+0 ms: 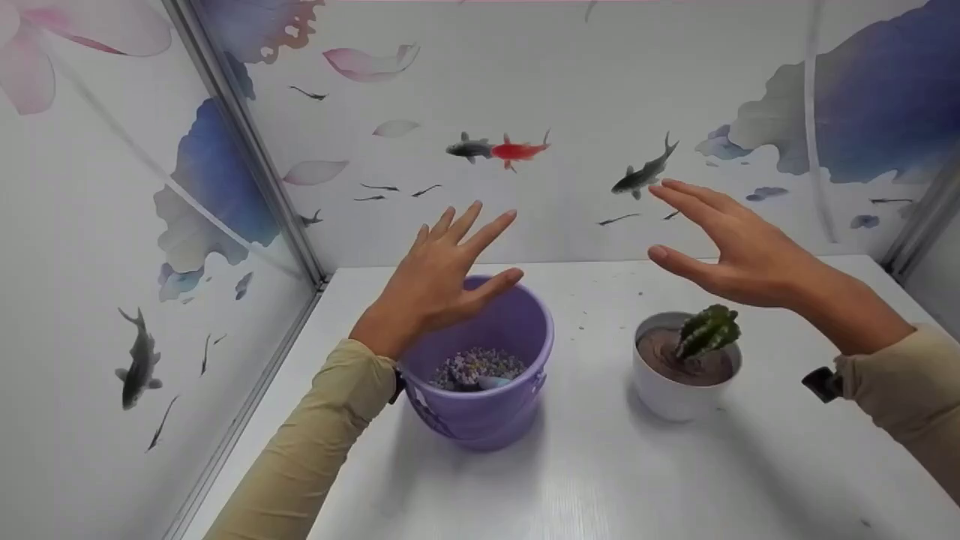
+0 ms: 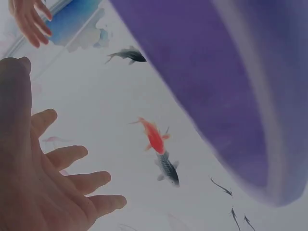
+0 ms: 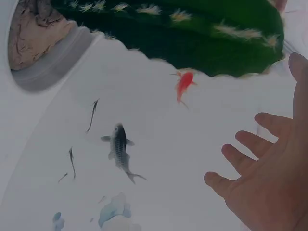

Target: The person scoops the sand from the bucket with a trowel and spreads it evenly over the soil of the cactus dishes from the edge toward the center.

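My left hand (image 1: 442, 277) hovers above the purple bucket (image 1: 536, 315), fingers spread and holding nothing. Inside the bucket lie small multicoloured pebbles (image 1: 480, 366), with a pale blue object (image 1: 495, 382) partly buried among them. To the right, my right hand (image 1: 750, 255) is raised over the potted plant with its fingers extended and nothing in them. A green ribbed cactus (image 1: 709, 332) stands tilted to the right in brown soil (image 1: 675, 356) in a white pot (image 1: 667, 397). Up close in the right wrist view, the cactus (image 3: 192, 38) shows pale spines along its ribs.
Both bucket and pot stand on a white table (image 1: 592, 465). Dark crumbs (image 1: 581, 327) are scattered near the pot's back left. White panels (image 1: 570, 90) printed with fish and lotus leaves enclose the back and sides, joined by a metal corner post (image 1: 247, 142).
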